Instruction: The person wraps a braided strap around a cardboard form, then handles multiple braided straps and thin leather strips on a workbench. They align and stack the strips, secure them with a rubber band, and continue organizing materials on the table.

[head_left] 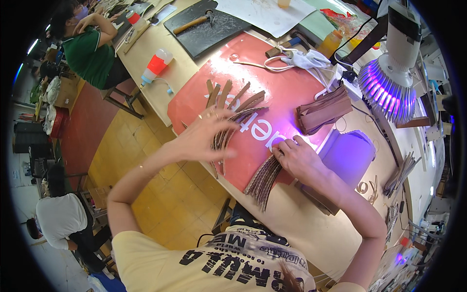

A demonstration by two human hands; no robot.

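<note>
My left hand (206, 138) is spread wide, fingers fanned and a little blurred, over a fan of thin brown strips (233, 126) that lie on the red mat (287, 92). The fingertips touch the strips, but I cannot tell whether any strip is pinched between them. My right hand (299, 158) lies flat, palm down, fingers loosely curled, pressing on the top end of a second bundle of brown strips (262, 177). That bundle runs down from under my fingers, over the near edge of the red mat and onto the bare counter (296, 219). It grips nothing; it only holds the bundle down.

More loose strips (228, 92) lie scattered just beyond my left hand, higher on the mat. A stack of folded brown pieces (323, 111) sits to the right of them, near the mat's far edge. A lamp with a ribbed head (389, 90) hangs over the right side and throws violet light onto a pale sheet (348, 155) just beside my right wrist. Farther off, a hammer (194, 22) rests on a dark board (204, 29), and a red and white squeeze bottle (156, 65) lies on the counter to the left.
</note>
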